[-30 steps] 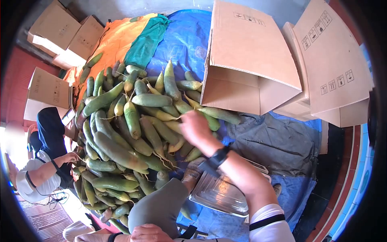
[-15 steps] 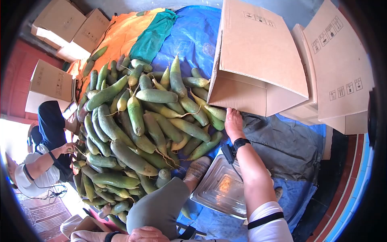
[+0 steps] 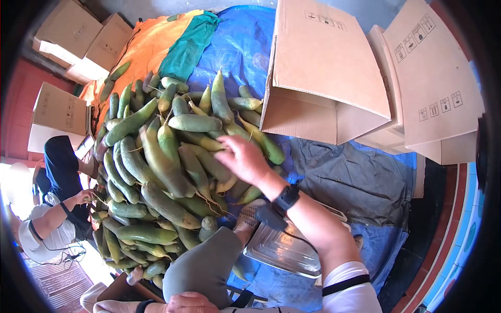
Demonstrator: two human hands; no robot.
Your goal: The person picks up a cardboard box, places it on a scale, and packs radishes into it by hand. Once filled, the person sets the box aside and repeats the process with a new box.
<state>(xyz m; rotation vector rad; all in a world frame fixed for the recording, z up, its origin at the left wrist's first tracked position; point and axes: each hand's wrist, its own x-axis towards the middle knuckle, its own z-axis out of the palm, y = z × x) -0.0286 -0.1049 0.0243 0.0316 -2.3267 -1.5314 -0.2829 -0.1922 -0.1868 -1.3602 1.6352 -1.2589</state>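
Right hand (image 3: pixel 242 156): you are reaching over the right edge of the green radish pile (image 3: pixel 156 167), which is lying on the blue tarpaulin (image 3: pixel 240 52). Your fingers (image 3: pixel 225 142) are curling down onto a radish; you cannot tell whether they are gripping it.
Left hand (image 3: pixel 190 302): resting on your knee (image 3: pixel 203 266), finger state impossible to tell.
Open cardboard box (image 3: pixel 323 68): standing just beyond the pile.
Clear plastic tray (image 3: pixel 279 253): lying beneath your forearm.

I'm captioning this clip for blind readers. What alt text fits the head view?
The person's right hand reaches onto a pile of long green vegetables heaped on a blue tarp, with an open cardboard box lying on its side beyond. A clear plastic tray sits below the forearm, and another person is at the pile's left edge.
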